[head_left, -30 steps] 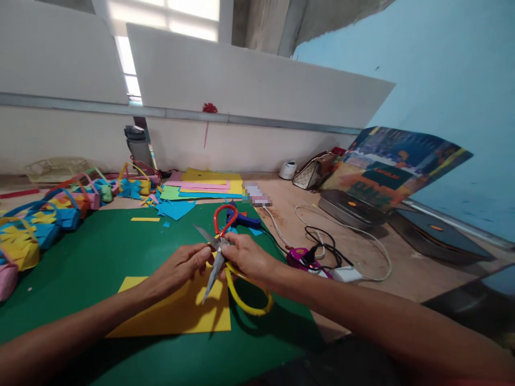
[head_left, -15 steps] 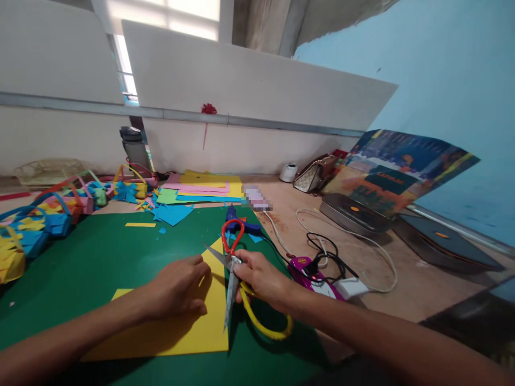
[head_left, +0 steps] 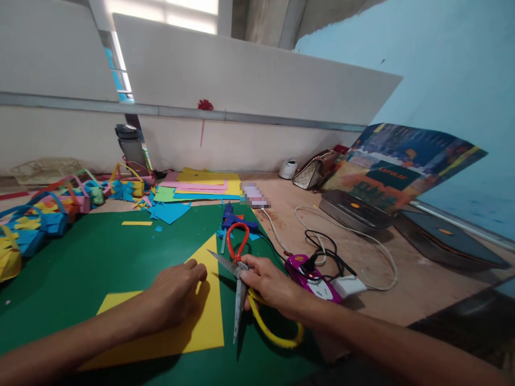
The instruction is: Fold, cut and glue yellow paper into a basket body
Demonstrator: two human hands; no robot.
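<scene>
Head view: the right hand [head_left: 261,276] wraps its grip around the scissors [head_left: 240,292] near the pivot, blades spread by the right edge of the yellow sheet [head_left: 209,321]; the left hand [head_left: 177,289] curls over it, grip unclear. Slipping, a blade could nick those fingers

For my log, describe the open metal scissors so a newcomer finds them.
Over the flat green surface is the bare right hand. It holds the scissors; unlike the blue, pistol-shaped glue gun beyond, they have one red and one yellow looped handle.
</scene>
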